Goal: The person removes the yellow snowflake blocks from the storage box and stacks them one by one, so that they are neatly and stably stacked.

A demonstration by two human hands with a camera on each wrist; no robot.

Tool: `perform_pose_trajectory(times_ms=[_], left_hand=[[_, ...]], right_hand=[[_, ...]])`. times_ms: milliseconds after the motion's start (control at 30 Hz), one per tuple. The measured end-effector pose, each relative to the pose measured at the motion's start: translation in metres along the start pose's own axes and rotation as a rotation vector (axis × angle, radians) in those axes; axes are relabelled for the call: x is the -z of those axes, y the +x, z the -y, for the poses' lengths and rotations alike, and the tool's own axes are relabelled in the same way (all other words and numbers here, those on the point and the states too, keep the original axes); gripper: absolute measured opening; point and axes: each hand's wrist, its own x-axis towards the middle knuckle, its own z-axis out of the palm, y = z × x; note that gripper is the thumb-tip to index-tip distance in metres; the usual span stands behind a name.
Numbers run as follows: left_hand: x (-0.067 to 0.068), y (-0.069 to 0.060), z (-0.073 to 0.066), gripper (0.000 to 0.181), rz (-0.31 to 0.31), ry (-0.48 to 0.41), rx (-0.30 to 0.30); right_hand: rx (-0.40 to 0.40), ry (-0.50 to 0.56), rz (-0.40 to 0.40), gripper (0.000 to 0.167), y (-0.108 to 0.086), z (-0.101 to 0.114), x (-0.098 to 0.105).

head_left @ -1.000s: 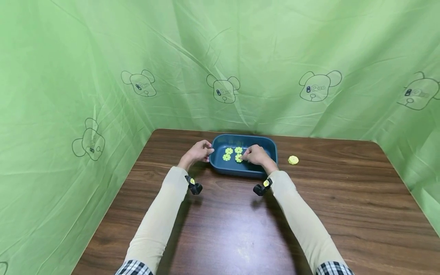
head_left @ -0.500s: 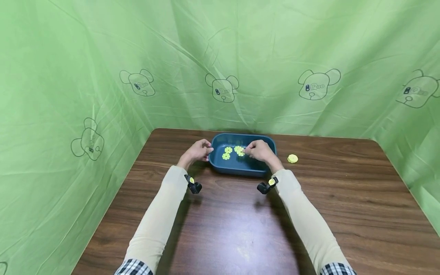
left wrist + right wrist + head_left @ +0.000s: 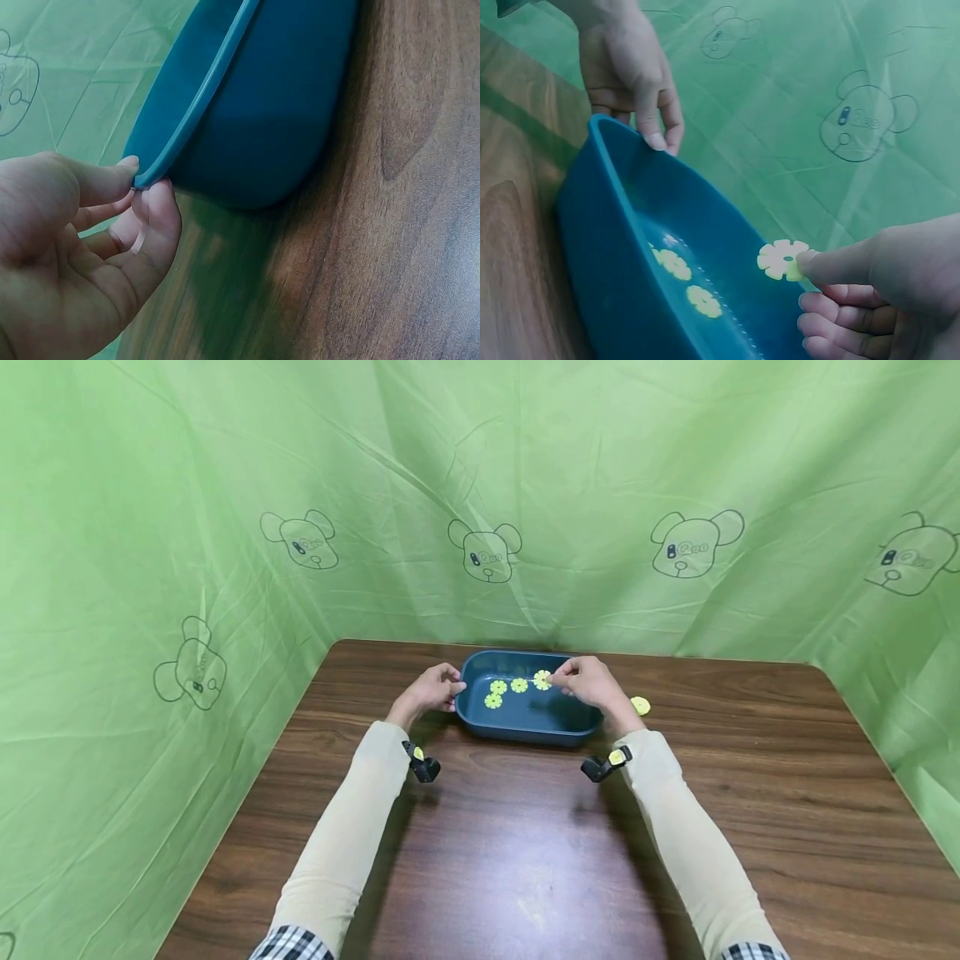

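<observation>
A dark blue oblong basin (image 3: 517,737) stands near the table's back edge. My left hand (image 3: 429,691) pinches its left rim between thumb and fingers, seen close in the left wrist view, where the hand (image 3: 97,232) grips the basin's rim (image 3: 196,105). Over the basin's right part, my right hand (image 3: 592,683) pinches a yellow flower-shaped piece (image 3: 542,680). The right wrist view shows that piece (image 3: 780,259) upright between thumb and fingers. Several similar yellow pieces (image 3: 492,701) lie on the basin's floor.
Another yellow piece, or a small stack (image 3: 640,706), lies on the brown wooden table (image 3: 750,760) to the right of the basin, partly behind my right wrist. Green cloth (image 3: 585,468) with mouse-head drawings hangs behind and at both sides of the table.
My right hand has lifted a yellow piece from the basin's floor and moved it right and slightly back. My left hand keeps its hold on the rim.
</observation>
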Motion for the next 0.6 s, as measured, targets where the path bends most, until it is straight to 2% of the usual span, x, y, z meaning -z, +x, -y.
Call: perform_pose_trajectory(times_ms=[267, 600], left_hand=[[0.0, -0.002, -0.002, 0.026, -0.003, -0.004, -0.004], [-0.001, -0.004, -0.003, 0.026, -0.004, -0.003, 0.004]], right_hand=[[0.026, -0.037, -0.036, 0.03, -0.01, -0.007, 0.019], [-0.015, -0.002, -0.05, 0.03, -0.018, -0.024, 0.035]])
